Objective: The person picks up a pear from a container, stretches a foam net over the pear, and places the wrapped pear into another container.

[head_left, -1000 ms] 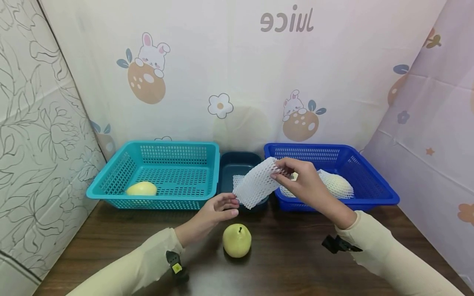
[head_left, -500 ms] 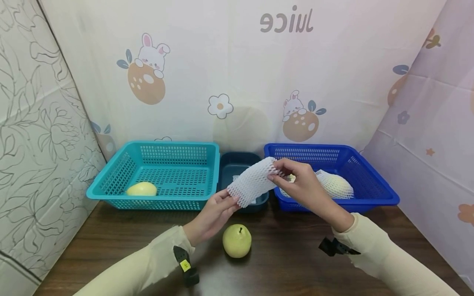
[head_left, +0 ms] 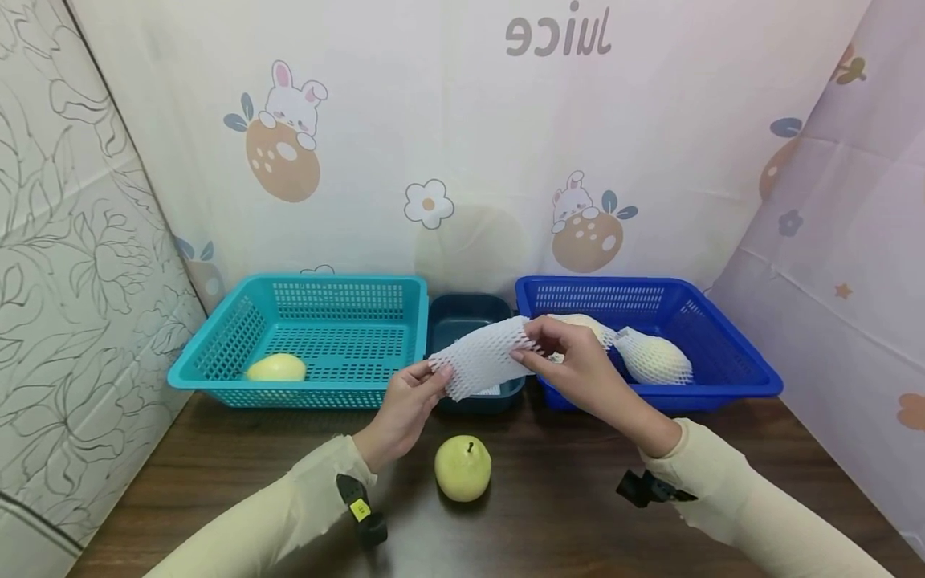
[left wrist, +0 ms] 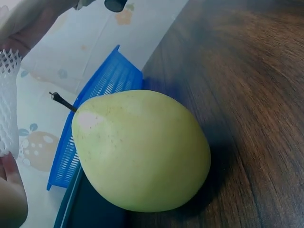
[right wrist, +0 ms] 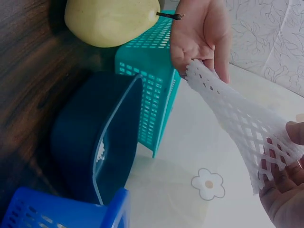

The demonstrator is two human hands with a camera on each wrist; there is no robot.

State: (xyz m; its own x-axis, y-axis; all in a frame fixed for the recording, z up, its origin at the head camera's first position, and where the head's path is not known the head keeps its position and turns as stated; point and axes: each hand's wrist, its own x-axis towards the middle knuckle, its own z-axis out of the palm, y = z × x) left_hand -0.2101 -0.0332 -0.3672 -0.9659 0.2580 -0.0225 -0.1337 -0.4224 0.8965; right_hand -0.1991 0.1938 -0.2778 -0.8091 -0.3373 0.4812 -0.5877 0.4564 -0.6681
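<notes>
A white foam fruit net (head_left: 480, 359) is stretched between both hands, in the air above a dark teal bin. My left hand (head_left: 406, 409) pinches its left end between thumb and fingers. At the other end, my right hand (head_left: 578, 361) grips the net's edge; the right wrist view shows fingers behind the mesh (right wrist: 247, 123). Below the hands a yellow-green pear (head_left: 462, 469) stands on the table, stem up, touched by neither hand. In the left wrist view the same pear (left wrist: 142, 152) fills the middle.
A turquoise basket (head_left: 303, 392) at left holds one yellow fruit (head_left: 278, 368). The dark bin (head_left: 470, 305), with white netting inside, sits between it and a blue basket (head_left: 723, 392). Net-wrapped fruits (head_left: 656, 359) lie in the blue basket. A patterned cloth wall stands behind.
My left hand has moved up to the net's free end and taken hold of it. The net has swung from slanting to nearly level. The pear has stayed in place.
</notes>
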